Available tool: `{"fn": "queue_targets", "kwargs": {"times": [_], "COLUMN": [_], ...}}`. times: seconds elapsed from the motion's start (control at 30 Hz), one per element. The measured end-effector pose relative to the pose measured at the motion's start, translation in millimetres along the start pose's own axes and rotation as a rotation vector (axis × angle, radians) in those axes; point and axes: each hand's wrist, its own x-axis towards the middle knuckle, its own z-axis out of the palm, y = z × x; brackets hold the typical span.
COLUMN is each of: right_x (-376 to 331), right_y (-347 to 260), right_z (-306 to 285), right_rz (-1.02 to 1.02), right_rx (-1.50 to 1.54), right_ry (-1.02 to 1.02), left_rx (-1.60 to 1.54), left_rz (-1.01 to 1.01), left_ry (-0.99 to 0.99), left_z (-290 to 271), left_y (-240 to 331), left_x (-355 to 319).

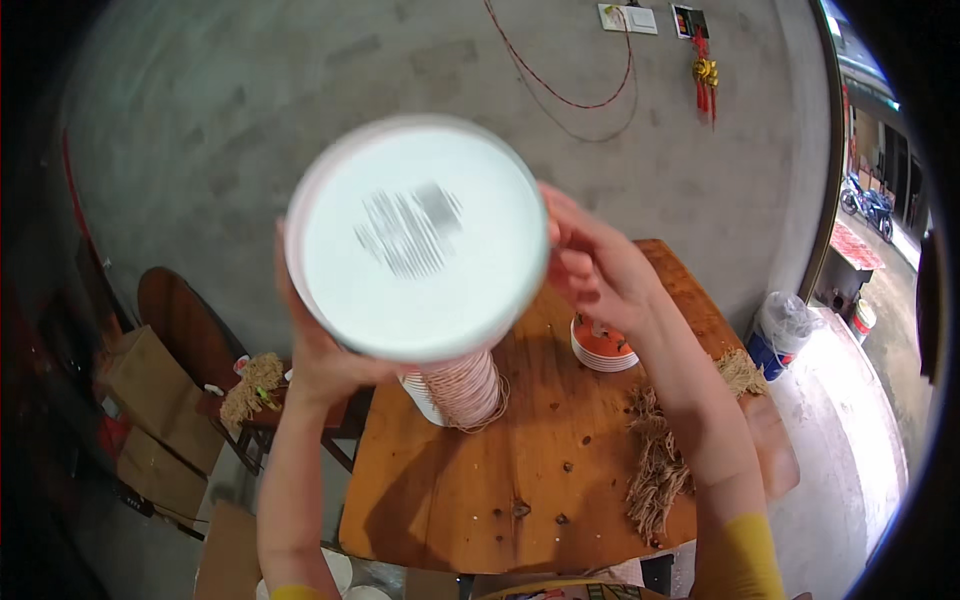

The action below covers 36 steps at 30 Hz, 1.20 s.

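Cup stack, long axis running from the table toward the camera, sits clamped between left hand and right hand, both equally near.

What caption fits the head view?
Both hands lift a white paper bowl above a wooden table.

Both forearms rise from below, left hand and right hand lifted high, fingers curled inward.
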Motion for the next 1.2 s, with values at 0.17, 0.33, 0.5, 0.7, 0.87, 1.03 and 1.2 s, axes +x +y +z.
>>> {"fn": "queue_targets", "kwargs": {"times": [0.17, 0.33, 0.5, 0.7, 0.87, 1.03, 1.2], "right_x": [46, 86, 106, 111, 104, 89, 81], "right_y": [-6, 23, 44, 66, 77, 98, 110], "right_z": [24, 21, 10, 2, -10, -12, -16], "right_rz": [-0.243, -0.283, -0.326, -0.386, -0.391, -0.36, -0.368], "right_rx": [-0.118, -0.33, -0.668, -0.869, -0.944, -0.878, -0.918], "right_ry": [0.021, -0.107, -0.075, -0.056, -0.047, -0.049, -0.056], "left_rx": [-0.105, -0.095, -0.058, -0.085, -0.112, -0.116, -0.156], "left_rz": [0.157, 0.082, -0.031, -0.131, -0.177, -0.155, -0.202], "left_ry": [0.099, 0.137, 0.227, 0.261, 0.246, 0.218, 0.169], "left_z": [-16, -31, -21, -25, -16, -17, -20], "left_y": [-17, -54, -80, -115, -128, -131, -139], "left_x": [71, 93, 96, 82, 66, 51, 41]}}
